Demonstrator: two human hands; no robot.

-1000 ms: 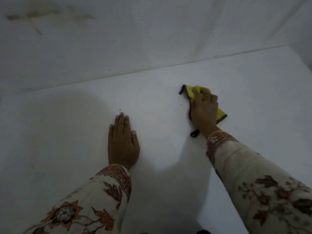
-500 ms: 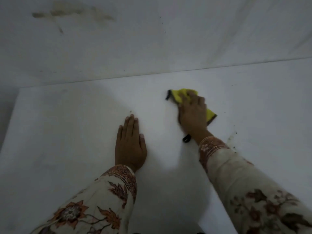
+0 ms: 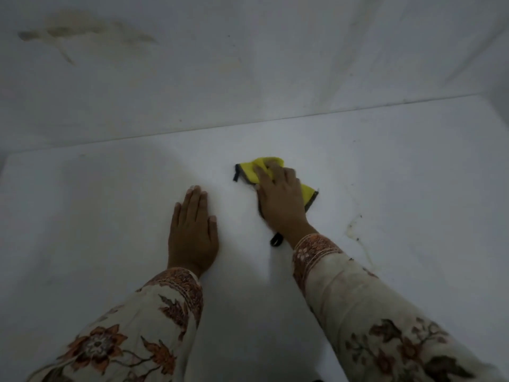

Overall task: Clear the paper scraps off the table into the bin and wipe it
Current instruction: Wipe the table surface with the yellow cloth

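Most of the yellow cloth [image 3: 249,170] is covered by the right hand [image 3: 281,202], so its full outline cannot be made out. Both sleeves are cut off by the bottom edge of the frame. The table [image 3: 82,216] is cropped at the right and lower edges. The dark specks [image 3: 355,230] at centre right are too small to be identified.

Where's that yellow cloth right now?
In the head view, the yellow cloth lies on the white table, pressed under the right hand, right of the flat left hand and left of a dirty smear.
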